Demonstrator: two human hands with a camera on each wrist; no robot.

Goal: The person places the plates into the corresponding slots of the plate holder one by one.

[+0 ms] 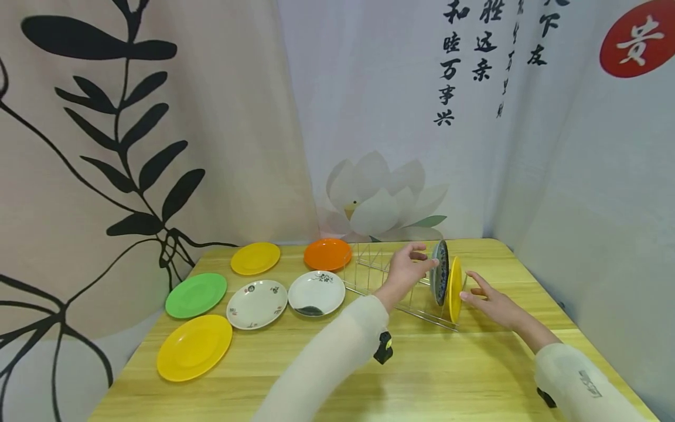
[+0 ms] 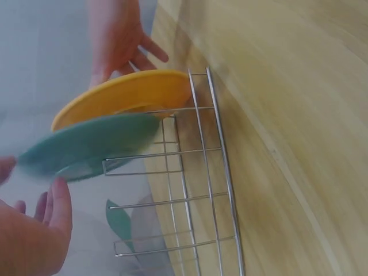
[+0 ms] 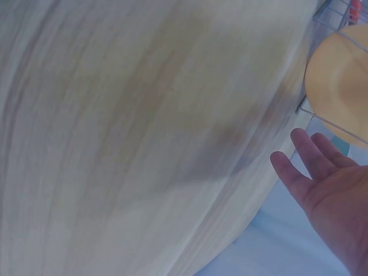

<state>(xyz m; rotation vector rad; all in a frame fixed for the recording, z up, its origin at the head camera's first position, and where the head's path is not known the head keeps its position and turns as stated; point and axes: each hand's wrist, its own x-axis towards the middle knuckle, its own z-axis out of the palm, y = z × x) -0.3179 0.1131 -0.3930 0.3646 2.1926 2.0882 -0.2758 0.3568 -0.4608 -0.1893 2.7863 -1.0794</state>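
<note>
A dark-patterned plate (image 1: 441, 272) and a yellow plate (image 1: 454, 290) stand on edge, side by side, at the right end of a wire dish rack (image 1: 422, 308). The left hand (image 1: 406, 272) is at the left face of the patterned plate, thumb tip against it and fingers loosely bent. In the left wrist view that plate (image 2: 92, 146) looks green and blurred, with the left hand (image 2: 34, 236) at its outer edge. Beside the yellow plate is the right hand (image 1: 490, 302), fingers spread. The right wrist view shows this hand (image 3: 328, 184) with a gap before the yellow plate (image 3: 339, 86).
Left of the rack lie an orange plate (image 1: 327, 254), two white patterned plates, one with flowers (image 1: 257, 305) and one with a dark patch (image 1: 316, 292), a green plate (image 1: 196, 295), a small yellow plate (image 1: 255, 258) and a larger yellow plate (image 1: 195, 347). Curtains hang behind the wooden table (image 1: 422, 375).
</note>
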